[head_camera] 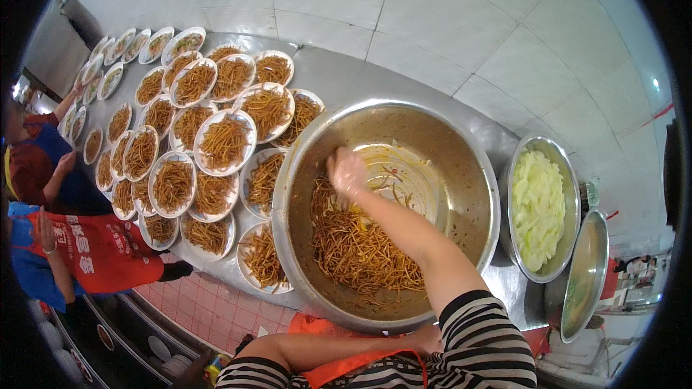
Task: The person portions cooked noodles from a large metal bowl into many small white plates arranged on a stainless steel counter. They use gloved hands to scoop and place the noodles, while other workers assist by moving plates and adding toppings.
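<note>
A large stainless steel basin [471, 210] stands before me with a heap of thin, brown, seasoned food strips [367, 259] in its left and near part. My right hand [347, 174] is inside the basin, at the heap's far edge; it is blurred, and whether it grasps any strips cannot be made out. Oily residue coats the basin's bare bottom. My left forearm crosses in front of my body, and my left hand [430, 338] is at the near rim, partly hidden by my right sleeve, its fingers not clearly visible.
Several plates of brown strips [225, 140] crowd the steel table [357, 78] at left, some resting on others. Plates of another dish [184, 44] stand farther off. At right are a bowl of pale green slices [538, 210] and another metal bowl [584, 275]. Two co-workers [102, 248] stand at left.
</note>
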{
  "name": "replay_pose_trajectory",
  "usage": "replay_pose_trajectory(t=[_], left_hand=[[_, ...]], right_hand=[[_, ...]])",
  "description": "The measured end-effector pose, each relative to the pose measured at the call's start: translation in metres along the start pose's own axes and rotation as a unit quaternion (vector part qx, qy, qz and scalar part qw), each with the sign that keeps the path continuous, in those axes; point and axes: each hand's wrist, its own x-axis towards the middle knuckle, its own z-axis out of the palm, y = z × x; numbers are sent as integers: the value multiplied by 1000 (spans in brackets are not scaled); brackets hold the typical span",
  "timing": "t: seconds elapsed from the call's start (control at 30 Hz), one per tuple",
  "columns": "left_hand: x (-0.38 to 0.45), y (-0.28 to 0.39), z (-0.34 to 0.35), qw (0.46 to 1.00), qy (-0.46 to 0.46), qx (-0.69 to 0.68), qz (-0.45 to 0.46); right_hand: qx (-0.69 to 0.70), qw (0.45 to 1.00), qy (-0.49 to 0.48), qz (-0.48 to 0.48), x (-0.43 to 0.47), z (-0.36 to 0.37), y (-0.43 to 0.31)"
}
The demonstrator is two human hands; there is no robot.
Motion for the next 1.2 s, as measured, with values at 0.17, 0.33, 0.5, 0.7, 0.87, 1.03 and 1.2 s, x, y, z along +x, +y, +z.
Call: replay_pose_trajectory(t=[0.17, 0.33, 0.5, 0.7, 0.87, 1.03, 1.2], left_hand=[[32, -32, 19, 999, -26, -35, -21], [22, 7, 13, 997, -12, 51, -50], [15, 16, 10, 997, -7, 35, -73], [-1, 35, 8, 988, -24, -20, -152], [5, -14, 20, 994, 19, 94, -54], [-9, 32, 8, 987, 1, 114, -111], [-9, 25, 11, 990, 31, 72, -117]], right_hand=[[-127, 944, -123, -277, -101, 17, -17], [-182, 844, -306, -401, -161, -38, 25], [28, 928, -269, -254, -155, -107, 108], [-51, 988, -131, 57, -78, -73, 169], [-100, 965, -240, 20, -93, -69, 45], [-212, 884, -399, -121, -182, -54, 15], [-254, 878, -318, -251, -219, -50, 50]])
